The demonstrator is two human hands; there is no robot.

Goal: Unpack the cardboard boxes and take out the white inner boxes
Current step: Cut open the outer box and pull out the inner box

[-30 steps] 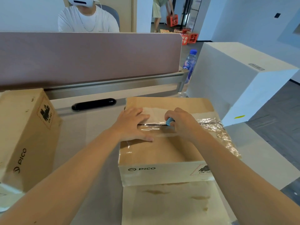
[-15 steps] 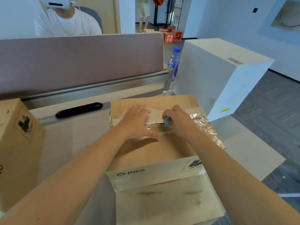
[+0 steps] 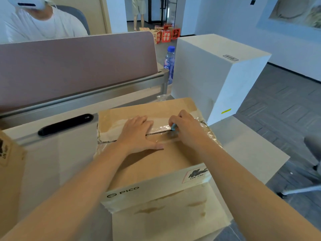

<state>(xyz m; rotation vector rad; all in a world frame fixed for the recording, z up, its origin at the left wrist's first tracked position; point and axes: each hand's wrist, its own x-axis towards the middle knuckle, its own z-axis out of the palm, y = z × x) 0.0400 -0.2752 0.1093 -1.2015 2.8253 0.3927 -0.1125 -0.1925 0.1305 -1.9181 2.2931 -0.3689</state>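
Observation:
A brown PICO cardboard box [image 3: 152, 164] lies on the desk in front of me, its top seam covered with clear tape [image 3: 161, 130]. My left hand [image 3: 137, 134] presses flat on the top flaps beside the seam. My right hand [image 3: 186, 130] grips a small blue cutter [image 3: 173, 126], whose tip sits on the taped seam near the right end. A slit shows along the seam between my hands. A second cardboard box [image 3: 10, 180] stands at the far left. A large white box [image 3: 215, 73] stands behind on the right.
A brown desk partition [image 3: 78, 66] with a metal rail runs across the back, a person in white seated beyond it. A black bar-shaped device [image 3: 66, 124] lies on the desk at left. A water bottle [image 3: 169, 63] stands by the partition's end. The desk edge drops off at right.
My right hand with the cutter has slid rightward along the taped seam, away from my left hand. The left hand stays pressed on the flaps. My view has shifted to the right.

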